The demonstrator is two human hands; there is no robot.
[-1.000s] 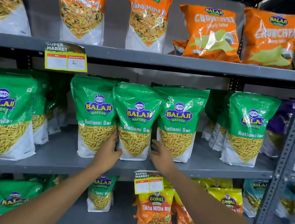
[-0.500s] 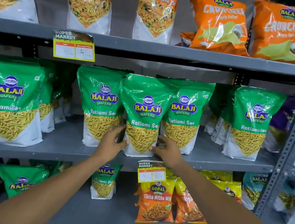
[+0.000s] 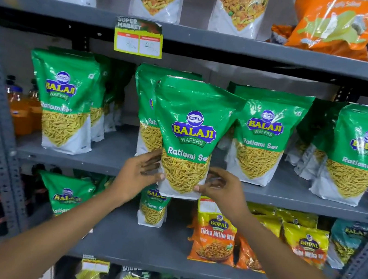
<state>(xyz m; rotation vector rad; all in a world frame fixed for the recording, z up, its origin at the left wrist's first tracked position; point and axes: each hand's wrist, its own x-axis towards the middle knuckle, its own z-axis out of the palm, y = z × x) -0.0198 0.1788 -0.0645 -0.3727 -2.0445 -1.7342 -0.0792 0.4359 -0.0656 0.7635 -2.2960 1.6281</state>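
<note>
A green Balaji Ratlami Sev pouch (image 3: pixel 191 138) stands upright in front of the middle grey shelf (image 3: pixel 105 165), its base past the shelf's front edge. My left hand (image 3: pixel 139 173) grips its lower left edge, thumb on the front. My right hand (image 3: pixel 222 188) pinches its lower right edge. Another green pouch (image 3: pixel 146 108) stands right behind it, mostly hidden.
More green Sev pouches (image 3: pixel 64 104) (image 3: pixel 262 138) (image 3: pixel 357 158) line the same shelf. Orange packs (image 3: pixel 326 22) fill the shelf above, under a yellow price tag (image 3: pixel 138 40). Gopal packs (image 3: pixel 214 237) sit below. Drink bottles (image 3: pixel 20 109) stand at the left, and grey uprights (image 3: pixel 0 108) frame the bay.
Both hands closed on the middle green pouch and drew it forward off the shelf toward me. The view has moved closer to the shelves.
</note>
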